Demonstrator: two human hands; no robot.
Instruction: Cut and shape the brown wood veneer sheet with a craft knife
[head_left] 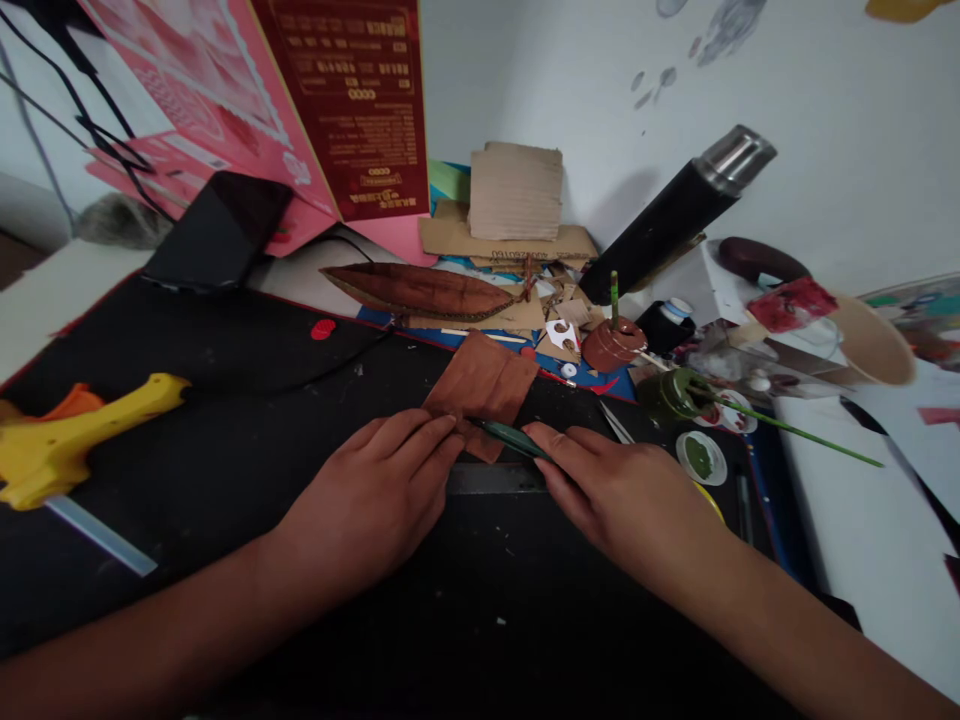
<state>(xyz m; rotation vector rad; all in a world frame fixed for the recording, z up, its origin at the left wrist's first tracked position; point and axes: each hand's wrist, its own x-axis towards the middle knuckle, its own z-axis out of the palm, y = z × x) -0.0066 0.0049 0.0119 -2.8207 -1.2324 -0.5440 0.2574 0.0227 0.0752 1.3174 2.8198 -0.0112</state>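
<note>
A piece of reddish-brown painted cardboard (pixel 484 380) lies on the black mat in front of me. My left hand (pixel 390 475) rests at its lower left, with its fingers together and the fingertips gripping its lower part. My right hand (pixel 611 480) is closed around a slim dark green pen-like tool (pixel 514 437). The tool's dark tip points left, over the cardboard and close to my left fingertips. I cannot tell whether it is a pen or a craft knife. Just below the cardboard is a flat grey strip (pixel 495 479), partly hidden by my hands.
A brown boat-shaped piece (pixel 424 290) lies behind, before stacked cardboard (pixel 516 190). At left are a yellow glue gun (pixel 90 440) and a black phone (pixel 217 230). Rightward stand a brown paint jar (pixel 611 346), green paint jar (pixel 667 395), tweezers (pixel 615 422) and a leaning black thermos (pixel 664 225).
</note>
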